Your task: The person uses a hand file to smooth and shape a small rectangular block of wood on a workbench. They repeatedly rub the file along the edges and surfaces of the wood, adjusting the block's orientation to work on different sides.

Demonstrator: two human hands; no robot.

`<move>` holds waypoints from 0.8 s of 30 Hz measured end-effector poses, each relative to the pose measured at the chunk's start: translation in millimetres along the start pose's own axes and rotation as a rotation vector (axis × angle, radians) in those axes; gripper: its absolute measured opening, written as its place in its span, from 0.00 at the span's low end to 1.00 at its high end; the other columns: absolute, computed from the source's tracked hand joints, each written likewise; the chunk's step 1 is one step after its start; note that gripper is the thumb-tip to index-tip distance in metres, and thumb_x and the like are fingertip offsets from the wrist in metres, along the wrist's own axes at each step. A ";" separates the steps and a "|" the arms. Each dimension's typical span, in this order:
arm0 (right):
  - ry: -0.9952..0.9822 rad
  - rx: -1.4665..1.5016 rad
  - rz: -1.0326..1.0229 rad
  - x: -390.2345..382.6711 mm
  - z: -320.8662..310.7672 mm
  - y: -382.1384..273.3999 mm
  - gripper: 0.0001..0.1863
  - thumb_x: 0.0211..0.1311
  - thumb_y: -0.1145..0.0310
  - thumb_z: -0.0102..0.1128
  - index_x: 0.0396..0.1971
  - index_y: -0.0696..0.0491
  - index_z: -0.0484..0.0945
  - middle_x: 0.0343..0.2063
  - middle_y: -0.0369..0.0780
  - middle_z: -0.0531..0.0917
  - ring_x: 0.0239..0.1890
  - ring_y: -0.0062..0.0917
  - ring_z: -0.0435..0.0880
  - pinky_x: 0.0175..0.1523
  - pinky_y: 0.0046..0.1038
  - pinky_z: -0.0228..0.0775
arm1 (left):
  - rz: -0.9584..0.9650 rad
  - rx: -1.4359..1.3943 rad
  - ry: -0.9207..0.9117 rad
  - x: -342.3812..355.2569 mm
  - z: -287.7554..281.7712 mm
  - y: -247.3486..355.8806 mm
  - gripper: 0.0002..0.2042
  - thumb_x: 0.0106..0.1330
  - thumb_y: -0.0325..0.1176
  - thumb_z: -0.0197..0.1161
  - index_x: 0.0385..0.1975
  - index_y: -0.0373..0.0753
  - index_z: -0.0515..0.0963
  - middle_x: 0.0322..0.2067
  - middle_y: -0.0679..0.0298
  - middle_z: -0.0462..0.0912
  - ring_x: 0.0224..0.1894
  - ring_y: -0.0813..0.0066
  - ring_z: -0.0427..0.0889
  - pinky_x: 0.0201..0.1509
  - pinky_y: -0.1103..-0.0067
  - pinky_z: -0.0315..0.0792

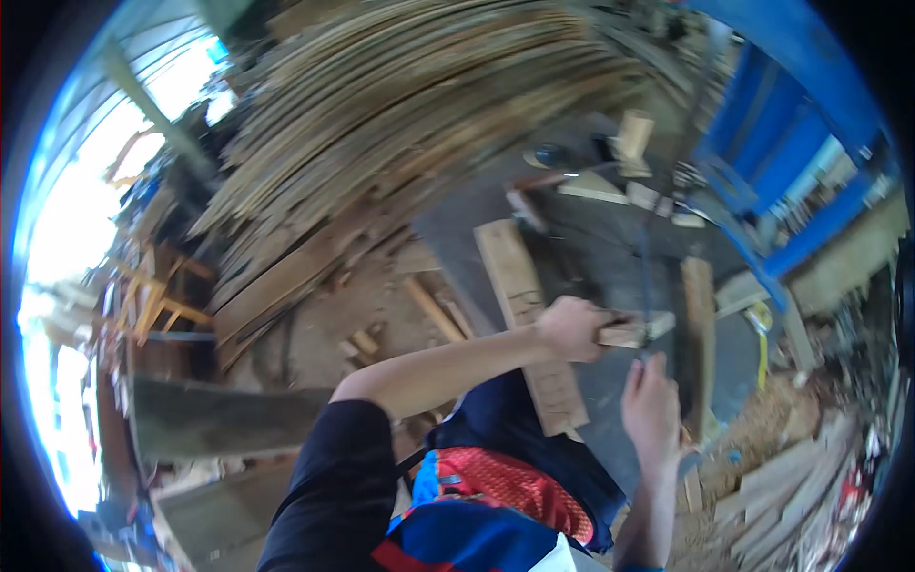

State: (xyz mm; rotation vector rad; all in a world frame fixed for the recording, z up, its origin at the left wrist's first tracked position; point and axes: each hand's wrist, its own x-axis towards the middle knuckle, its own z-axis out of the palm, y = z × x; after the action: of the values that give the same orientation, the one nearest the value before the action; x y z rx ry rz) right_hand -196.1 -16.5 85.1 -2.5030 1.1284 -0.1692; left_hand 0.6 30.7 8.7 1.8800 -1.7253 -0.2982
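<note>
Small wood piece [624, 335] sits right of frame centre, between our two hands. Our left hand [569, 329] is clamped on its left end, wrist over the marked board [522, 305]. Our right hand [652, 405] is just below the piece's right end, fingers curled round the lower end of a thin bluish tool [646, 276]; blur hides the handle. The tool's strip crosses the piece near that right end and runs up the frame. Hands apart, near each other.

Edges: the marked board slants from upper centre to lower centre, left of the piece. A long plank [699, 334] stands on the right of our right hand, with a gap between. Bare tabletop shows below the piece and above it, around the strip.

Surface: dark grey table [596, 391], offcuts [634, 143] toward its upper right. Yellow tape measure [761, 324] right of the plank. Stacked boards [400, 124] fill the top, blue plastic chair [762, 143] upper right, wooden frame [157, 300] far left.
</note>
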 end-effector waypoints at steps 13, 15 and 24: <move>-0.032 0.048 0.058 25.8 -7.5 -8.4 0.13 0.76 0.63 0.43 0.42 0.59 0.67 0.26 0.61 0.82 0.34 0.59 0.84 0.40 0.56 0.76 | 0.024 -0.121 0.314 7.0 -16.1 11.3 0.17 0.57 0.43 0.71 0.40 0.39 0.79 0.28 0.60 0.84 0.29 0.56 0.85 0.33 0.69 0.78; -0.043 0.057 0.063 28.7 -8.1 -10.1 0.13 0.75 0.63 0.43 0.42 0.59 0.67 0.26 0.61 0.82 0.34 0.59 0.84 0.41 0.56 0.76 | 0.010 -0.162 0.447 4.6 -10.4 23.4 0.18 0.60 0.44 0.70 0.41 0.37 0.78 0.32 0.60 0.84 0.31 0.57 0.86 0.34 0.70 0.78; -0.032 0.077 0.040 46.7 -4.6 -17.3 0.12 0.75 0.64 0.43 0.42 0.58 0.68 0.27 0.60 0.83 0.35 0.58 0.84 0.43 0.56 0.76 | -0.236 -0.030 0.458 32.0 4.7 34.2 0.23 0.68 0.58 0.59 0.34 0.40 0.71 0.31 0.59 0.81 0.34 0.55 0.84 0.32 0.64 0.75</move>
State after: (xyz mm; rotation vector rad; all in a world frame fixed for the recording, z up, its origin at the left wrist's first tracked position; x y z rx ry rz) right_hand -154.1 -42.1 93.9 -2.4054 1.1360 -0.1578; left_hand -26.0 -1.7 30.0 1.9459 -1.1935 0.0222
